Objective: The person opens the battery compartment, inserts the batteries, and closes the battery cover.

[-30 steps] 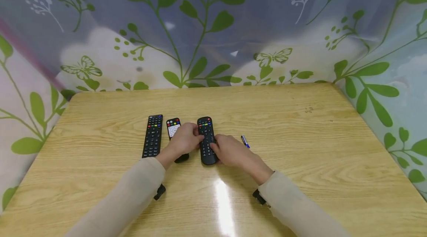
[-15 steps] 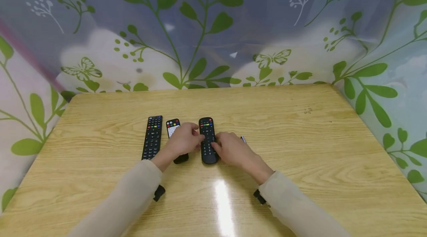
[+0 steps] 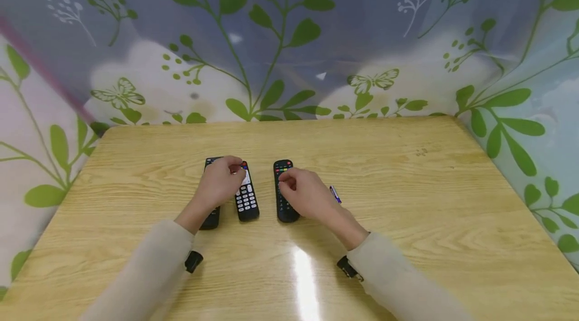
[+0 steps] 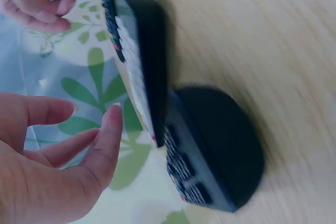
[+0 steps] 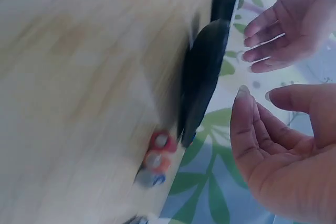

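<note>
Three black remote controls lie side by side. My left hand hovers over the left remote control and the edge of the middle remote control, which has white keys. Its thumb and fingers are loosely bent with nothing between them in the left wrist view. My right hand is over the right remote control, hiding part of its keys. In the right wrist view, the thumb and fingertips of this hand stand apart, holding nothing. Beside the remote there, small battery-like cylinders show red, orange and silver-blue ends.
A blue-and-white battery-like cylinder lies just right of my right hand. The wood-grain table ends at the back against a leaf-patterned cloth, which also runs along both sides.
My left hand has moved left, from the right remote control to above the other two. My right hand has come off that remote's edge and now covers its keys.
</note>
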Action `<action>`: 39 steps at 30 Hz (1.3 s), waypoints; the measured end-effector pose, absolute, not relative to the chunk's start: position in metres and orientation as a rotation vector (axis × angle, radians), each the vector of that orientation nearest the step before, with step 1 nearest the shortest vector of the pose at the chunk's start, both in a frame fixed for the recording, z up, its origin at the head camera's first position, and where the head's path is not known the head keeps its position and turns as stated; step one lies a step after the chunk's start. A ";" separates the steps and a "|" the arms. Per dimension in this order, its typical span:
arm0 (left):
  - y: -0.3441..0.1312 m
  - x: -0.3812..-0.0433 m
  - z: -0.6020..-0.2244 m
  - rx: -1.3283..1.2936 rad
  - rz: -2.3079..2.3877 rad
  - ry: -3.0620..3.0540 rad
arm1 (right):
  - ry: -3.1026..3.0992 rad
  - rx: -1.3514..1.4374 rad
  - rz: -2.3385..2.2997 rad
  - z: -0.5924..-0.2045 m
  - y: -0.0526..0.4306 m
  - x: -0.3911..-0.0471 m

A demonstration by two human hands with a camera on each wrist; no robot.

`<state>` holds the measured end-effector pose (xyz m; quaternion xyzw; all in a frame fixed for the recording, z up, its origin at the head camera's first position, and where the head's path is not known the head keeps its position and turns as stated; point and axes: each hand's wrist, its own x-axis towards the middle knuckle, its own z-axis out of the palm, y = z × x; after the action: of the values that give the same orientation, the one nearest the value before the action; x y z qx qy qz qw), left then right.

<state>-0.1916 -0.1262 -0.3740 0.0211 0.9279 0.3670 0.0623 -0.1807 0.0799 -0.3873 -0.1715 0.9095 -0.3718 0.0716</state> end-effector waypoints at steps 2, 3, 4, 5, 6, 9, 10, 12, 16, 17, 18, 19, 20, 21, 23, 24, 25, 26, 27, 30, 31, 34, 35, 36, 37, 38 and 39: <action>-0.131 -0.190 -0.376 0.051 1.081 2.841 | 2.695 -0.525 -1.143 -0.386 0.074 -0.181; -0.132 -0.190 -0.377 0.049 1.060 2.853 | 2.677 -0.527 -1.147 -0.386 0.071 -0.181; -0.134 -0.189 -0.377 0.044 1.040 2.859 | 2.659 -0.535 -1.150 -0.386 0.067 -0.181; -0.135 -0.189 -0.378 0.042 1.023 2.860 | 2.639 -0.538 -1.152 -0.386 0.064 -0.181; -0.137 -0.189 -0.379 0.040 0.998 2.862 | 2.627 -0.541 -1.147 -0.386 0.061 -0.181; -0.140 -0.188 -0.380 0.039 0.932 2.863 | 2.584 -0.534 -1.125 -0.386 0.051 -0.182; -0.140 -0.188 -0.380 0.041 0.914 2.865 | 2.582 -0.535 -1.113 -0.387 0.049 -0.183; -0.141 -0.189 -0.381 0.043 0.890 2.871 | 2.591 -0.531 -1.088 -0.387 0.043 -0.184; -0.142 -0.190 -0.383 0.066 0.848 2.868 | 2.624 -0.521 -1.049 -0.389 0.034 -0.185; -0.142 -0.191 -0.383 0.069 0.839 2.861 | 2.629 -0.513 -1.039 -0.389 0.032 -0.185; -0.142 -0.191 -0.383 0.072 0.825 2.858 | 2.631 -0.502 -1.026 -0.390 0.031 -0.185; -0.143 -0.192 -0.384 0.070 0.813 2.854 | 2.626 -0.489 -1.014 -0.390 0.029 -0.186; -0.143 -0.193 -0.384 0.066 0.800 2.851 | 2.622 -0.475 -0.998 -0.390 0.028 -0.186; -0.143 -0.194 -0.384 0.064 0.789 2.853 | 2.620 -0.465 -0.983 -0.390 0.027 -0.186; -0.143 -0.196 -0.385 0.044 0.774 2.855 | 2.615 -0.445 -0.948 -0.390 0.025 -0.188; -0.143 -0.197 -0.385 0.035 0.766 2.859 | 2.613 -0.437 -0.931 -0.391 0.024 -0.189; -0.144 -0.198 -0.386 0.030 0.758 2.861 | 2.607 -0.428 -0.917 -0.391 0.022 -0.189; -0.144 -0.199 -0.386 0.027 0.752 2.860 | 2.604 -0.423 -0.901 -0.391 0.022 -0.190; -0.144 -0.200 -0.387 0.031 0.742 2.862 | 2.600 -0.423 -0.890 -0.392 0.021 -0.191; -0.143 -0.203 -0.388 0.026 0.710 2.865 | 2.591 -0.424 -0.872 -0.395 0.019 -0.191; -0.142 -0.204 -0.388 0.021 0.701 2.865 | 2.589 -0.425 -0.869 -0.395 0.018 -0.191; -0.137 -0.207 -0.389 -0.005 0.670 2.860 | 2.589 -0.419 -0.870 -0.397 0.017 -0.190; -0.135 -0.208 -0.390 -0.015 0.657 2.858 | 2.591 -0.414 -0.866 -0.397 0.016 -0.189; -0.133 -0.208 -0.390 -0.026 0.647 2.854 | 2.591 -0.412 -0.864 -0.397 0.016 -0.189; -0.132 -0.209 -0.391 -0.035 0.637 2.853 | 2.591 -0.413 -0.865 -0.398 0.015 -0.190; -0.131 -0.210 -0.391 -0.041 0.630 2.849 | 2.587 -0.412 -0.871 -0.398 0.014 -0.190; -0.130 -0.211 -0.391 -0.046 0.627 2.843 | 2.588 -0.413 -0.876 -0.398 0.013 -0.190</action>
<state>-0.2107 -0.1303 -0.3910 -0.0157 0.9700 0.2139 0.1148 -0.1899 0.0135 -0.3978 -0.1468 0.9198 -0.3115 0.1882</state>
